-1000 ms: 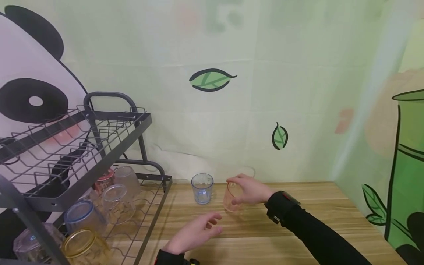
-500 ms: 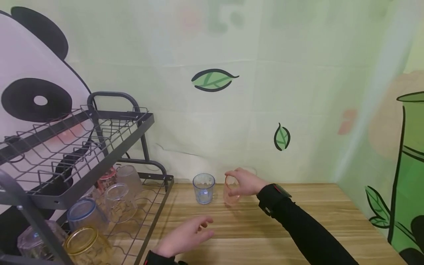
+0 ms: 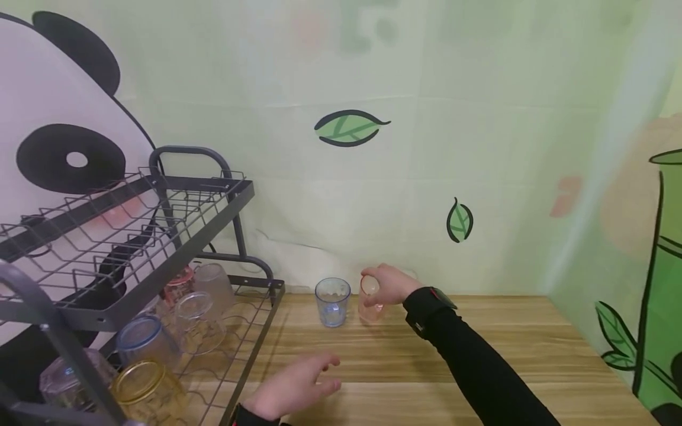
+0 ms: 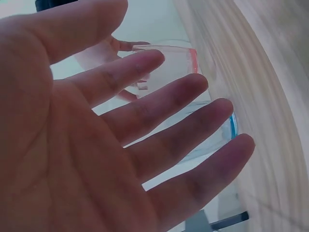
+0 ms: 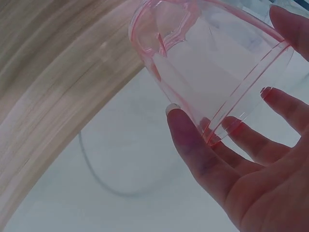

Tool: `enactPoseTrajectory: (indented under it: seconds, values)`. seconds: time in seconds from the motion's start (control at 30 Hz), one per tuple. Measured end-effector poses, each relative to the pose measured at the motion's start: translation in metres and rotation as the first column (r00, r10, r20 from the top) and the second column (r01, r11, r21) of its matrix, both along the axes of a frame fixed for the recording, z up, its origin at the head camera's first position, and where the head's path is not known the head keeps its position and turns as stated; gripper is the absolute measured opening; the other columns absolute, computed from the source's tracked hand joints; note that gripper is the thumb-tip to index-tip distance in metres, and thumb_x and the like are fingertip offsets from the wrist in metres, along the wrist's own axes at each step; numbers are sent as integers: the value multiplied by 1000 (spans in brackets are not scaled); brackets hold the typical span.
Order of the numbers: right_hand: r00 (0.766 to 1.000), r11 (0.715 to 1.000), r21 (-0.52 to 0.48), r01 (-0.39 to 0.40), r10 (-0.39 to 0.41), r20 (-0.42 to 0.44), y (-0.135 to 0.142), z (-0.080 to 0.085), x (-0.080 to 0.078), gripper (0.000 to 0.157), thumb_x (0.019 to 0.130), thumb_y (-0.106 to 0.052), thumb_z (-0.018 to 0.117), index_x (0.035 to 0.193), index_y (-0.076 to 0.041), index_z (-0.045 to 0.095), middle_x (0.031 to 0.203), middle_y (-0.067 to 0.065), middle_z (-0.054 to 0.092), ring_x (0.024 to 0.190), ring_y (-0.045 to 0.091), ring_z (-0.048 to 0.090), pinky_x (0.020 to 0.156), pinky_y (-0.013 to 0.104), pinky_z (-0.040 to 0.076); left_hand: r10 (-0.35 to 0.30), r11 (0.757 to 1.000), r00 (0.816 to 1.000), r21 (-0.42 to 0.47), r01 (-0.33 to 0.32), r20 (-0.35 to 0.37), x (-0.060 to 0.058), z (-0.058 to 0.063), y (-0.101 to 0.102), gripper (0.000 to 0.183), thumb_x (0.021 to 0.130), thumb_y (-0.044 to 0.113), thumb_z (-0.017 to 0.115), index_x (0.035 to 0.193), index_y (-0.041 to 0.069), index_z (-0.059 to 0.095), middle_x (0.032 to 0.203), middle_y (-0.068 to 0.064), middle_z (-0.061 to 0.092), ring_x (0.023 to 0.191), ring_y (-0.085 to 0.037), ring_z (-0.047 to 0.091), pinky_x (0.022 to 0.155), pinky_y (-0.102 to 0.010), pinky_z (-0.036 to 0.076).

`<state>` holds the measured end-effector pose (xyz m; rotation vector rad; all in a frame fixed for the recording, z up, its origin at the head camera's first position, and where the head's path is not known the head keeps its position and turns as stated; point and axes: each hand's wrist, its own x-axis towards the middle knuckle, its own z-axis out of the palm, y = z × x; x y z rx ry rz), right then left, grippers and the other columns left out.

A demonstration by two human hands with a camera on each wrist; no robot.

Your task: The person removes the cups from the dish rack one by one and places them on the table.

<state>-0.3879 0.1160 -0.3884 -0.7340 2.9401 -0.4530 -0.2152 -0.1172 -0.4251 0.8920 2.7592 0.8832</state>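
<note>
In the head view, a clear pink glass (image 3: 367, 312) stands upright near the back of the wooden table. My right hand (image 3: 391, 285) grips it close to the rim, thumb on one side and fingers on the other, as the right wrist view also shows on the pink glass (image 5: 207, 63). Just left of it is a clear blue glass (image 3: 333, 306), upright, with a small gap between the two. My left hand (image 3: 298, 381) hovers over the front of the table, holding nothing. Its fingers (image 4: 159, 106) are spread and fairly straight in the left wrist view.
A dark two-tier wire rack (image 3: 181, 253) stands at the left. Its lower shelf bears several glasses, among them a yellow glass (image 3: 146, 387), a blue one and a clear one. A printed cloth wall (image 3: 399, 195) rises behind the wooden table (image 3: 479, 355).
My right hand has moved the pink glass slightly back and closer to the blue glass. My left hand has drifted a little left and down. The view has turned slightly left.
</note>
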Motion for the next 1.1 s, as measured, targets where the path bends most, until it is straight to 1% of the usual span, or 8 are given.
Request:
enactPoseTrajectory:
  seconds: [0.13,0.23,0.33,0.47,0.57,0.77,0.97,1.1]
  values:
    - [1000,1000,-3,-10,10,8,-5,-4,-2,65,82,-27,79,138,-6,53,132,14,56,123,30,49,103,45,42,41,996,999,-84,-42,-7,8,7,-1,43,93,35,65,125,7,61,123,-12,64,112,-28,59,93,-47,48]
    - [1000,1000,0,-15,15,10,-8,-6,-2,66,82,-27,79,138,-5,53,134,15,56,124,31,49,104,45,41,59,990,998,-130,-62,-30,13,11,0,44,92,36,66,125,7,61,124,-11,63,114,-30,58,95,-49,47]
    - [1000,1000,6,-15,15,10,-10,-7,-4,66,83,-28,78,139,-5,52,136,17,54,125,31,48,104,44,41,65,982,996,-173,-76,-67,17,13,-1,43,92,36,67,125,7,61,122,-11,63,113,-29,59,94,-47,48]
    - [1000,1000,16,-8,8,4,-13,-8,-5,65,83,-29,78,138,-5,53,135,17,54,124,31,48,103,44,41,51,972,990,-220,-79,-128,19,14,-4,43,92,35,68,123,7,62,118,-9,65,108,-27,61,90,-44,50]
    - [1000,1000,25,1,-1,8,-14,-10,-6,65,82,-29,78,138,-6,53,134,16,55,123,30,49,103,43,42,43,968,987,-238,-80,-156,20,15,-6,42,91,34,69,122,7,62,115,-9,66,104,-25,62,88,-42,52]
    - [1000,999,33,13,-14,26,-18,-15,-7,66,82,-30,78,138,-8,53,132,15,55,119,29,50,101,43,43,53,961,992,-265,-82,-118,21,19,-10,41,91,33,69,122,8,62,111,-8,65,100,-23,62,85,-41,52]
    - [999,999,34,24,-25,28,-22,-17,-8,66,81,-30,80,138,-9,54,131,16,55,118,29,51,100,44,44,40,965,989,-252,-74,-140,23,19,-16,38,90,30,71,120,7,62,106,-6,64,95,-19,62,82,-37,52]
    - [999,999,37,29,-30,28,-23,-20,-9,66,81,-30,80,138,-10,54,130,16,55,119,30,51,100,44,44,51,966,990,-245,-82,-132,25,19,-19,40,91,30,70,122,8,62,110,-7,63,99,-22,62,83,-39,52]
